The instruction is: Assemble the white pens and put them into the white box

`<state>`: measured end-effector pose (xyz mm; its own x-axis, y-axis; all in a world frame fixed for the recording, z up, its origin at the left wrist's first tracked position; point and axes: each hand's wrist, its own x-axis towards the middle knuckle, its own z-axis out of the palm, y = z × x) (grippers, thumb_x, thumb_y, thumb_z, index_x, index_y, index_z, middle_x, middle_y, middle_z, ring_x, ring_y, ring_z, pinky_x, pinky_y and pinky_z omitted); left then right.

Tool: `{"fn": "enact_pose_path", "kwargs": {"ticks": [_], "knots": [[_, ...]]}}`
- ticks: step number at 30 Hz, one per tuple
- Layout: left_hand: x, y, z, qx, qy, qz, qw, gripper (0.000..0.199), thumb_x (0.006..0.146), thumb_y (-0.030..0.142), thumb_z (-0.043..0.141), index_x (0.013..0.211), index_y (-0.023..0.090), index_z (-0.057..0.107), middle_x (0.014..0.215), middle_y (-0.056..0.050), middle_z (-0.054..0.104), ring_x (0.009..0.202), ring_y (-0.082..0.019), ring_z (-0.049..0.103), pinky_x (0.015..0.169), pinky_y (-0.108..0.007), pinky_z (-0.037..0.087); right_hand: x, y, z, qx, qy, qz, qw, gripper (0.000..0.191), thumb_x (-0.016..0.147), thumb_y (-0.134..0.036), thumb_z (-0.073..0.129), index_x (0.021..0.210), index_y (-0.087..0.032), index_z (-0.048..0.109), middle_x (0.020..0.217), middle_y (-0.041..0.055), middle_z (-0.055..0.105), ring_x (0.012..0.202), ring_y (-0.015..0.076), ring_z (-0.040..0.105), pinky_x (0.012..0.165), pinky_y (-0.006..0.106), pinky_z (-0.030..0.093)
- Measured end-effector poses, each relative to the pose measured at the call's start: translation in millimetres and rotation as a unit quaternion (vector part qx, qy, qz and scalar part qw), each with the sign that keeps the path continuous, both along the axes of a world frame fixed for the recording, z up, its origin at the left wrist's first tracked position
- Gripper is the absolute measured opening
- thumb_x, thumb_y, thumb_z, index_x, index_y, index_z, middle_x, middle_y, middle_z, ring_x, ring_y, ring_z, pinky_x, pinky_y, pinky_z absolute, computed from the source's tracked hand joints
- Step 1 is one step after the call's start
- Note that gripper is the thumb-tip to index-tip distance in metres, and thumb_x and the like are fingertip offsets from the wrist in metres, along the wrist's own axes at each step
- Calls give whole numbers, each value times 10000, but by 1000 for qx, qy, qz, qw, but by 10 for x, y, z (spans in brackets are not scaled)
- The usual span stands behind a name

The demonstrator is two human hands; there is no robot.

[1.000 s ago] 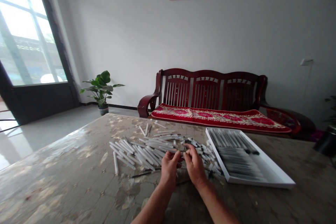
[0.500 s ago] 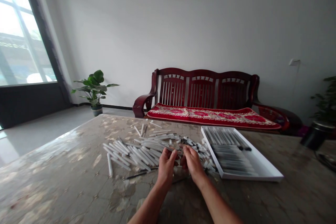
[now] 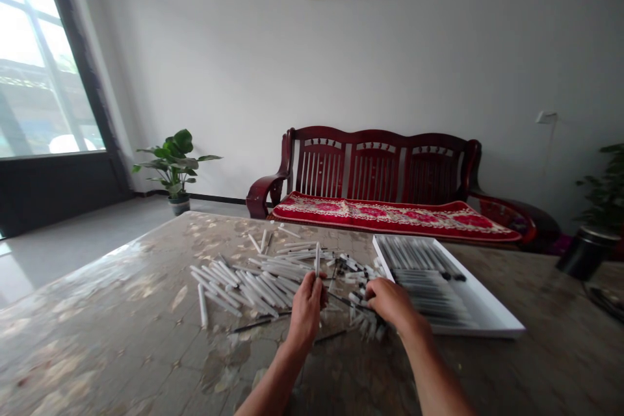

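Note:
My left hand (image 3: 307, 304) is closed around a whitish pen barrel (image 3: 318, 261), which stands nearly upright out of the fist. To its left lies a heap of similar translucent white pen barrels (image 3: 258, 283). My right hand (image 3: 392, 302) is over a pile of small clear and black pen parts (image 3: 355, 266) that look like caps and tips. Its fingers are curled down and pinched together; what they hold, if anything, is hidden. Just right of that hand is a shallow white box (image 3: 487, 302) with two rows of pens (image 3: 429, 296) in it.
Thin dark rods (image 3: 253, 324) lie at the near side of the heap on the patterned tabletop (image 3: 121, 338). Beyond the table stands a red wooden bench (image 3: 375, 169). A dark canister (image 3: 587, 250) and a cable sit at the right edge.
My hands were together in the middle and are now apart. The right hand has moved right to the small parts; the left now shows a barrel held upright.

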<state>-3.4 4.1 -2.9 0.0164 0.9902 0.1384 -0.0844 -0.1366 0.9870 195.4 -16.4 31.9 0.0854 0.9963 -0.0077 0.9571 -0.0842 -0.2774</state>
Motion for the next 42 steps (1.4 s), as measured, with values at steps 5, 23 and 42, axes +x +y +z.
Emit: {"fn": "enact_pose_path", "kwargs": {"ticks": [5,23,42], "knots": [[-82,24,-22,66,148,51,985,318,843,369,490,1029,203,688,901,-43,706,854,-200,644,771,-299,474,-22,31,-68,10,-1,2,1000,179,706,-102,630,826,-211,705,954,58,712,934,222,637,705,260,374],[-83,-11,22,84,275,51,956,268,863,342,500,968,269,735,863,-30,672,839,-200,636,787,-281,451,-421,177,38,210,680,-93,696,485,531,-511,821,842,-197,620,723,-8,677,638,145,646,565,241,524],[-92,-60,22,185,419,95,884,267,924,274,463,1018,266,713,873,-36,649,814,-182,628,700,-255,433,-516,183,-29,161,672,-132,711,364,507,-417,812,705,-174,626,553,-17,647,516,131,614,458,217,488]]}}
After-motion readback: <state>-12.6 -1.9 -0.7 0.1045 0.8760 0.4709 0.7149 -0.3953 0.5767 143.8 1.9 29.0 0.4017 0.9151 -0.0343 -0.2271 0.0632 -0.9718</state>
